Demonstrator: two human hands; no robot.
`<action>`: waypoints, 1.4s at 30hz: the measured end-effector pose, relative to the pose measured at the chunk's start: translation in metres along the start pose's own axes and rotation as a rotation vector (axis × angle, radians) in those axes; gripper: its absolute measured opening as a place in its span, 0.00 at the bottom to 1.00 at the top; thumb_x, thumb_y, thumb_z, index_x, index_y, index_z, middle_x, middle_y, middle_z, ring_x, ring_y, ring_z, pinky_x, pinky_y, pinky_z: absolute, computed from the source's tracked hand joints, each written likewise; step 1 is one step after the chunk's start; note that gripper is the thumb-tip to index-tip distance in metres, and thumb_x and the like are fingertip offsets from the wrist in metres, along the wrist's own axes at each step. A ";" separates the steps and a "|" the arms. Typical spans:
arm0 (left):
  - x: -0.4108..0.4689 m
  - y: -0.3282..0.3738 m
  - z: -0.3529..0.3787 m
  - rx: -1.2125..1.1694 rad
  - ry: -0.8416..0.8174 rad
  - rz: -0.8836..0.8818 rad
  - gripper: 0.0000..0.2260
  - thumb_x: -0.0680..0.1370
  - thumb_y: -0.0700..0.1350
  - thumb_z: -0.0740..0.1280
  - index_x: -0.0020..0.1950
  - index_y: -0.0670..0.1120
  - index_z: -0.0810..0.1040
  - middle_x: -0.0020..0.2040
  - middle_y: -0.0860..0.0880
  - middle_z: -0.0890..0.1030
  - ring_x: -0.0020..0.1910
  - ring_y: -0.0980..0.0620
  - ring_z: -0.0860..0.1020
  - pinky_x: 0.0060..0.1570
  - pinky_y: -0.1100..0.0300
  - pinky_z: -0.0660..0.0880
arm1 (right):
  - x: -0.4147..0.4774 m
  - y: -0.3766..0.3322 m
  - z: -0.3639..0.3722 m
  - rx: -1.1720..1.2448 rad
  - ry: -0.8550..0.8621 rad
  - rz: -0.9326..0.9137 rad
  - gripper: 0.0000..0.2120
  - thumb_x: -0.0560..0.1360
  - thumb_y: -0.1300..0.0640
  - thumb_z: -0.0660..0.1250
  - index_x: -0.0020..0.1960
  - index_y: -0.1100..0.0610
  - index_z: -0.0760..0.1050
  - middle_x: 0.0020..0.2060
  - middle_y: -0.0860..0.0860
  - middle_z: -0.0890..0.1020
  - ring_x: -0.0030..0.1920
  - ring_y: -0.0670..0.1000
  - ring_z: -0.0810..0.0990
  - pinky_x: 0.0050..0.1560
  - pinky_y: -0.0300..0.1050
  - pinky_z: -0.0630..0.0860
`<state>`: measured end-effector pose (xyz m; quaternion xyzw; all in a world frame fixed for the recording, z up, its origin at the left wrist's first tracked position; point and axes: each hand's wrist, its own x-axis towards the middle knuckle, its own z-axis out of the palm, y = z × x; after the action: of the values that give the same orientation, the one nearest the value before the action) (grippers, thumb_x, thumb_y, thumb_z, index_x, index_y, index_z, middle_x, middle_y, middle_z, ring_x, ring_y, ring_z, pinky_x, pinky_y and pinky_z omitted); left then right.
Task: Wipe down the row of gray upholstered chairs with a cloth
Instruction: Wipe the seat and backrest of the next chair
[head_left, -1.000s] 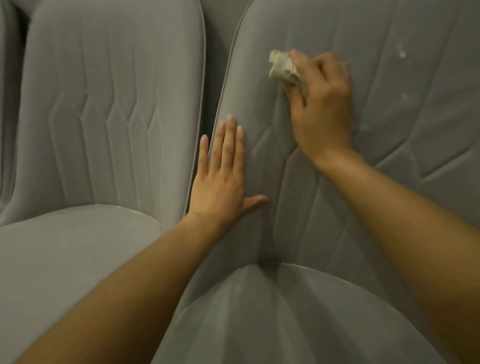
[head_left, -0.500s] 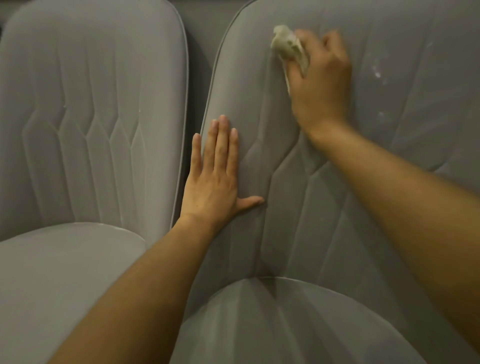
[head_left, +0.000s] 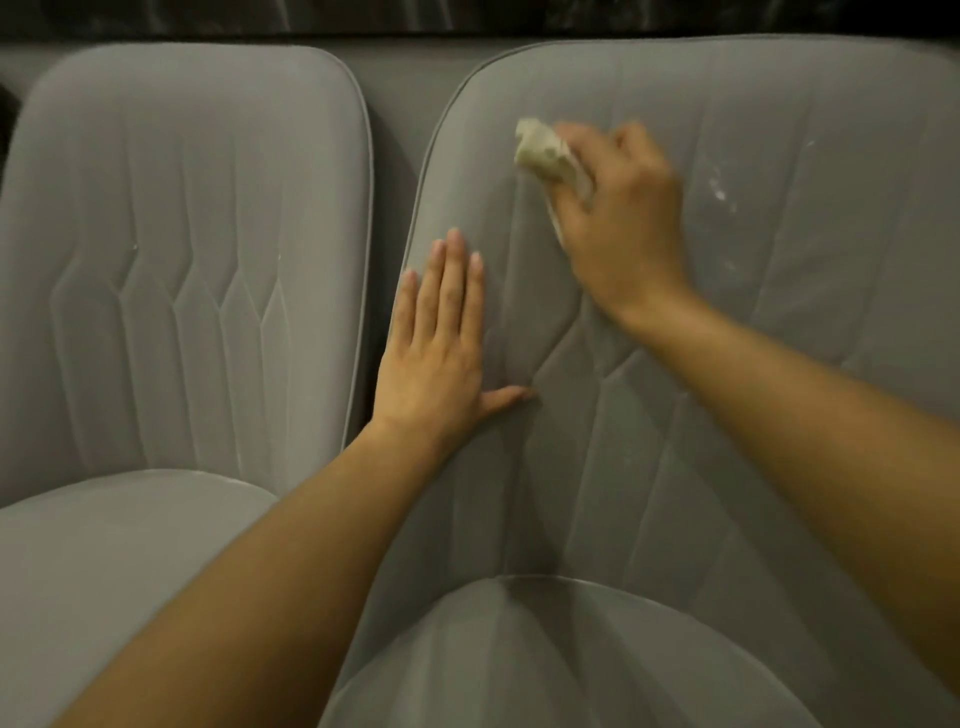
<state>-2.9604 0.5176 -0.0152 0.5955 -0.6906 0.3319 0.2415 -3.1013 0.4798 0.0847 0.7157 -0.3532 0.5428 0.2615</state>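
Far left: gray upholstered chair with a quilted, stitched backrest (head_left: 197, 260), no hand on it. There are a few pale flecks on the backrest and a light line along the seat edge. My guess is it's not wiped or not finished, but I can't confirm.

Next: left hand (head_left: 435, 364), flat on the left edge of the second gray quilted chair (head_left: 805, 234). Fingers are straight and together, thumb out to the side. It holds nothing and looks like a brace.

Then the crumpled off-white cloth (head_left: 545, 153), high on that second chair's backrest near the upper left corner, touching the fabric. The right hand (head_left: 623, 218) grips it, fingers curled over the wad and pressing it on the upholstery. The hand is motion-blurred, so finger detail is poor.

Right of that hand: white smears and specks (head_left: 719, 195) on the backrest, not under the cloth.

Status, my read: mid-wipe on the upper left of the second backrest. Left to do:
- the speckled right part
- the lower backrest
- the seat cushion (head_left: 519, 649)
- the far-left chair, if it's not done

The rest of the row is out of view, so overall progress is unknown.
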 end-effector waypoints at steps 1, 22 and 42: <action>0.008 0.000 -0.001 0.000 -0.010 0.009 0.54 0.70 0.72 0.59 0.73 0.38 0.30 0.76 0.39 0.34 0.72 0.45 0.29 0.72 0.48 0.31 | 0.016 0.003 -0.002 -0.053 0.025 0.023 0.13 0.76 0.56 0.65 0.58 0.59 0.78 0.45 0.63 0.77 0.46 0.62 0.76 0.42 0.46 0.66; 0.013 -0.006 0.025 0.070 0.161 0.154 0.45 0.73 0.71 0.50 0.76 0.37 0.51 0.77 0.38 0.54 0.76 0.43 0.50 0.75 0.48 0.43 | 0.085 0.012 0.004 -0.353 -0.123 0.061 0.15 0.79 0.56 0.57 0.65 0.54 0.70 0.64 0.57 0.69 0.64 0.57 0.67 0.59 0.49 0.64; 0.011 -0.008 0.024 0.026 0.195 0.155 0.44 0.74 0.71 0.51 0.77 0.38 0.54 0.77 0.39 0.55 0.76 0.43 0.51 0.75 0.49 0.44 | 0.055 0.033 -0.011 -0.397 -0.165 0.087 0.16 0.76 0.62 0.58 0.64 0.61 0.71 0.63 0.59 0.69 0.63 0.60 0.66 0.59 0.50 0.60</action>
<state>-2.9531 0.4918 -0.0221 0.5083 -0.7033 0.4150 0.2733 -3.1252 0.4553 0.1398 0.6763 -0.5037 0.4131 0.3438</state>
